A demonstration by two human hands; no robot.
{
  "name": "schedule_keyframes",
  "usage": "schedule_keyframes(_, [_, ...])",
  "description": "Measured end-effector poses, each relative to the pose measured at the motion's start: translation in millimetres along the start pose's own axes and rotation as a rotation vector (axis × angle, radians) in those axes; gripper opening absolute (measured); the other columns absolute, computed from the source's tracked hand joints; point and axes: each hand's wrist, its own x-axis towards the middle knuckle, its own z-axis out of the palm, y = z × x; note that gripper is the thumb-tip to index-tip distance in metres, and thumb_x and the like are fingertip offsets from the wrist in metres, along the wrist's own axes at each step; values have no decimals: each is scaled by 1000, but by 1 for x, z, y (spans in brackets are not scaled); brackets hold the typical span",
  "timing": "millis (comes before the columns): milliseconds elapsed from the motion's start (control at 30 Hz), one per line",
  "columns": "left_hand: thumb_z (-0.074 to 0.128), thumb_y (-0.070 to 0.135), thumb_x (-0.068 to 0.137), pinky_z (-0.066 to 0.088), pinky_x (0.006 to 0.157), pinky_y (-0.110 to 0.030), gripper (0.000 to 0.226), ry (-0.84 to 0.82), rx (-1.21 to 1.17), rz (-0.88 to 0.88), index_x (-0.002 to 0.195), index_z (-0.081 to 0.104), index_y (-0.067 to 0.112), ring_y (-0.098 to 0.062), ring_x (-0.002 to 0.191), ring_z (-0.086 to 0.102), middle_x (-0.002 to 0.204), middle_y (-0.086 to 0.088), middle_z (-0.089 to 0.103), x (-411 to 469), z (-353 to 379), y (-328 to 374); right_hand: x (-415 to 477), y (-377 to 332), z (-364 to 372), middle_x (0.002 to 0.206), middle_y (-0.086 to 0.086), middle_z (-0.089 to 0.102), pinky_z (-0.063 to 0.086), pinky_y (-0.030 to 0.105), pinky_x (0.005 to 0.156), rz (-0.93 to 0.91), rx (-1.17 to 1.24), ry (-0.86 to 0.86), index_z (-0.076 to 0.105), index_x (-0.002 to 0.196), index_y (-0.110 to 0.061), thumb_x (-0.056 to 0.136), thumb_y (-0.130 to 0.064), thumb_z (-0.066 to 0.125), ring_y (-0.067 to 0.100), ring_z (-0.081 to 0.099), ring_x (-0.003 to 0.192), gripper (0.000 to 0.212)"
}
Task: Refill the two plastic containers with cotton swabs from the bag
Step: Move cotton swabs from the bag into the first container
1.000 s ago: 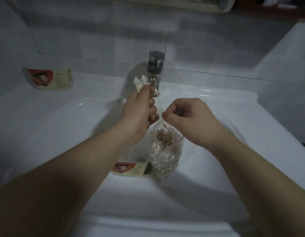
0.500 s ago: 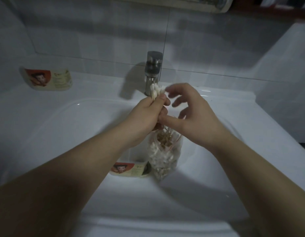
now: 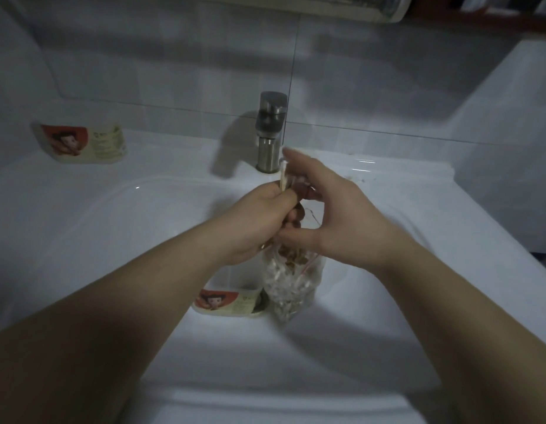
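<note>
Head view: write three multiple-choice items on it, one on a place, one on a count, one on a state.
1. Where is the bag of cotton swabs?
A. on the counter
B. in the sink basin
C. on a shelf

2. How many labelled containers show?
A. one
B. two
C. four

3. What is the left hand doing?
A. gripping a bundle of swabs
B. turning the faucet
C. lying flat on the counter

Answers:
1 B, the bag sits in the basin beside one container.
2 B, the other container lies on the counter at the back left.
3 A, swab ends stick up out of its curled fingers.
</note>
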Motion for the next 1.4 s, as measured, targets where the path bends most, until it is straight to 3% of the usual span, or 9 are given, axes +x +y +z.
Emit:
schedule_keyframes(367, [37, 16, 108, 33, 53, -26, 22, 53, -114, -50, 91, 52, 16, -11, 54, 40, 67, 2, 42, -1, 3, 2, 3, 4, 1, 142, -15, 43, 33, 3, 99, 9, -113, -118, 31, 158, -22, 63, -46, 91, -7, 44, 124, 115])
schedule_keyframes(467, [38, 17, 109, 38, 65, -35, 18, 74, -165, -46, 109, 55, 12, -25, 70, 48, 87, -12, 47, -1, 4, 2, 3, 3, 5, 146, -12, 39, 34, 1, 96, 23, -105, -158, 25, 159, -23, 58, -49, 93, -8, 44, 121, 125])
schedule_keyframes(567, [39, 17, 108, 39, 79, -43, 21, 77, -146, -59, 113, 58, 11, -28, 89, 51, 100, -13, 53, 0, 2, 2, 5, 2, 8, 141, -9, 46, 33, -1, 92, 3, -164, -104, 33, 157, -22, 65, -40, 91, -7, 48, 112, 110])
schedule_keyframes(733, [37, 7, 107, 34, 44, -20, 29, 35, -151, -54, 83, 53, 14, -11, 55, 46, 63, 1, 46, 0, 1, 1, 5, 0, 3, 125, -12, 57, 34, 0, 88, 6, -262, -32, 47, 149, -24, 72, -38, 88, -4, 48, 103, 88])
schedule_keyframes(900, [39, 3, 106, 43, 45, -19, 31, 6, -186, -49, 83, 58, 11, -12, 59, 54, 67, -4, 50, 1, 0, 3, 6, 0, 2, 123, -11, 58, 36, 3, 90, -21, -276, -9, 50, 145, -23, 70, -38, 90, 2, 52, 106, 86])
schedule_keyframes(1033, [43, 9, 106, 45, 67, -32, 18, 29, -161, -74, 101, 60, 6, -18, 71, 64, 83, -11, 60, 4, -3, 1, 6, 0, 5, 131, -9, 53, 31, 0, 92, -32, -260, -86, 43, 151, -21, 69, -34, 91, -2, 47, 111, 96])
schedule_keyframes(1200, [44, 14, 108, 35, 54, -26, 21, 47, -206, -87, 93, 57, 14, -12, 59, 56, 68, 0, 53, 3, -2, 1, 6, -1, 1, 136, -9, 56, 32, 0, 94, -2, -250, -67, 43, 152, -24, 72, -37, 89, -1, 49, 118, 94])
schedule_keyframes(1300, [43, 19, 108, 32, 47, -23, 18, 149, -161, -58, 100, 58, 20, -9, 49, 40, 59, 6, 40, 5, -2, 1, 4, -1, -4, 132, -10, 57, 38, 6, 91, -5, -209, -7, 49, 145, -26, 76, -40, 83, -1, 53, 117, 78])
schedule_keyframes(1400, [48, 27, 105, 36, 50, -26, 13, 280, 87, 11, 100, 58, 22, -9, 46, 39, 56, 9, 41, 10, -8, -3, 0, -5, -13, 97, -15, 66, 48, 19, 79, 38, -199, 56, 65, 113, -31, 84, -33, 77, 4, 59, 93, 32])
